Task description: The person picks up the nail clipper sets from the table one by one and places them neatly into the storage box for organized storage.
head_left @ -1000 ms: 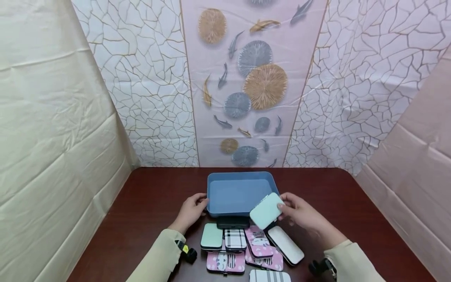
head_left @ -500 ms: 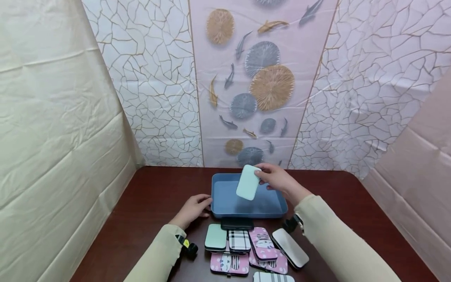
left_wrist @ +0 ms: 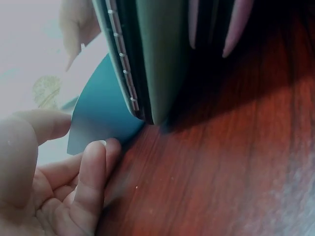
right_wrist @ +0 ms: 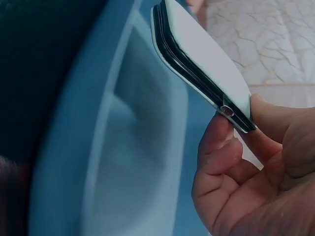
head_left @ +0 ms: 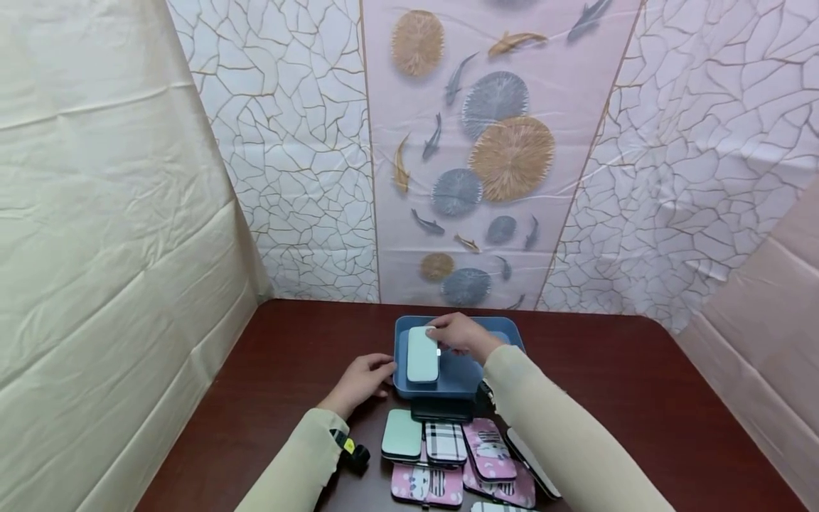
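Note:
My right hand [head_left: 462, 334] pinches a mint-green flat case [head_left: 422, 354] by its upper right edge, over the left part of a blue tray [head_left: 517, 334]. In the right wrist view the case [right_wrist: 206, 59] is tilted, its dark side seam and small metal clasp showing. Thumb and fingers of my left hand [head_left: 361, 382] grip the tray's left edge; in the left wrist view, the tray's corner [left_wrist: 93, 123] lies between them. In front of the tray lie another mint case [head_left: 402, 432], a plaid case [head_left: 446, 442], pink cartoon cases [head_left: 491, 455] and a black case [head_left: 441, 409].
The dark reddish-brown table [head_left: 301, 355] extends to both sides of the tray. A pale case [head_left: 531, 462] is partly hidden by my right sleeve [head_left: 557, 419]. A striped case [head_left: 495, 507] is cut off at the bottom. Draped cloth [head_left: 128, 249] encloses the table.
My right hand has carried the mint case from the tray's front right corner, up over its far side, then left and down. My left hand keeps to the tray's left edge.

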Demonstrator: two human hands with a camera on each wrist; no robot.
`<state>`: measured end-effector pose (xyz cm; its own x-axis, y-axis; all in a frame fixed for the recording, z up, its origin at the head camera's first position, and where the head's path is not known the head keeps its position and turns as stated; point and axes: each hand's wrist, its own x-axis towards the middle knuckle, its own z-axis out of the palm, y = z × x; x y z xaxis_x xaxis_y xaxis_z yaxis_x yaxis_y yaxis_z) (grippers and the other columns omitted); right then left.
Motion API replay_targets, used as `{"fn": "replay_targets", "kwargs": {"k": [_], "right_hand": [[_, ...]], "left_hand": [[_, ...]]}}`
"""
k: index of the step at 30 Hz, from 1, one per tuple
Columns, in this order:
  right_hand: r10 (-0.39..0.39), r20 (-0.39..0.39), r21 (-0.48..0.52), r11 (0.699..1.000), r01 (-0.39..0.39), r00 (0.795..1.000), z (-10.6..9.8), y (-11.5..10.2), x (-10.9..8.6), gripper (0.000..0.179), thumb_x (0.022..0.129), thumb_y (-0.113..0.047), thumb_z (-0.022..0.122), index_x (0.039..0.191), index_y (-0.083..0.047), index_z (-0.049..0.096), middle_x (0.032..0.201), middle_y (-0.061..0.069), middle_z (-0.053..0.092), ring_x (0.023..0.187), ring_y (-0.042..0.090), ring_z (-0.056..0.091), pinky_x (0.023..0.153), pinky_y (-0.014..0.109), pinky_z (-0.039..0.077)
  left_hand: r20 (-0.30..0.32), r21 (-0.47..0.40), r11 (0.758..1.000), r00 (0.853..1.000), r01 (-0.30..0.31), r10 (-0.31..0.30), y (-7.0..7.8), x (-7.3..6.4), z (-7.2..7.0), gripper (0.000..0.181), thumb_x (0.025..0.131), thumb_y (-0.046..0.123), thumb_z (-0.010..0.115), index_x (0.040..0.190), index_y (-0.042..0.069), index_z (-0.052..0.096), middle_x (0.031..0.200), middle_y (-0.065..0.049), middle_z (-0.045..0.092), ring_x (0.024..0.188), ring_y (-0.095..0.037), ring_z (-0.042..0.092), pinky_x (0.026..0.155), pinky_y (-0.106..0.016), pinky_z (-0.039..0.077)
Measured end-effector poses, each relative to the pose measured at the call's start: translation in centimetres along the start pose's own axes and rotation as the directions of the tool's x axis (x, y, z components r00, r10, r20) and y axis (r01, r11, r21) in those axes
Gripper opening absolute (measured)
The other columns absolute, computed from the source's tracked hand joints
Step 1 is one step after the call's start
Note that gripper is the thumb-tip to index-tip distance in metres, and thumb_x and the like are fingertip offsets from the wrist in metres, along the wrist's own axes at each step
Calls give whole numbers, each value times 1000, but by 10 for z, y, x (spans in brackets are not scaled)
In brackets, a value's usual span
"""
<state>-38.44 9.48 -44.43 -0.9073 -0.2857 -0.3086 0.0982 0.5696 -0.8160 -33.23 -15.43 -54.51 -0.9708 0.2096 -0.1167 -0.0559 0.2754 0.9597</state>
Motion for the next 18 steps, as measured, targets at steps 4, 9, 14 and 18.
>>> {"fn": "replay_targets", "kwargs": {"k": [4, 9, 14, 18], "right_hand": [[22, 25, -26, 999, -22, 999, 15, 2, 7, 40, 114, -22, 64, 151, -7, 67, 96, 9, 72, 66, 18, 49, 59, 32, 42], [37, 36, -47, 998, -36, 999, 27, 4, 12, 41, 114, -22, 65, 151, -8, 67, 94, 10, 73, 62, 18, 46, 55, 31, 38], [69, 21, -110, 992, -66, 997, 34, 6, 20, 34, 114, -22, 65, 145, -11, 73, 90, 7, 73, 57, 16, 41, 51, 30, 33], [66, -9, -205, 977, -66, 998, 37, 5, 26, 31, 113, -23, 67, 140, -12, 76, 89, 6, 75, 53, 15, 37, 49, 30, 32]], "left_hand": [[8, 9, 1000, 1000, -2, 2, -2, 1, -1, 47, 111, 31, 69, 146, -1, 66, 108, -12, 74, 86, -20, 71, 71, -34, 65], [0, 17, 1000, 1000, 11, -11, -2, 1, -1, 49, 111, 33, 69, 147, 0, 66, 110, -12, 73, 85, -21, 70, 72, -34, 65], [-2, 20, 1000, 1000, 15, -15, -1, 1, -1, 49, 111, 35, 69, 147, 1, 66, 113, -11, 73, 87, -20, 70, 72, -34, 65], [-4, 15, 1000, 1000, 9, -9, -2, 2, -2, 48, 111, 33, 69, 147, 1, 67, 111, -11, 73, 86, -20, 70, 72, -35, 65]]}}
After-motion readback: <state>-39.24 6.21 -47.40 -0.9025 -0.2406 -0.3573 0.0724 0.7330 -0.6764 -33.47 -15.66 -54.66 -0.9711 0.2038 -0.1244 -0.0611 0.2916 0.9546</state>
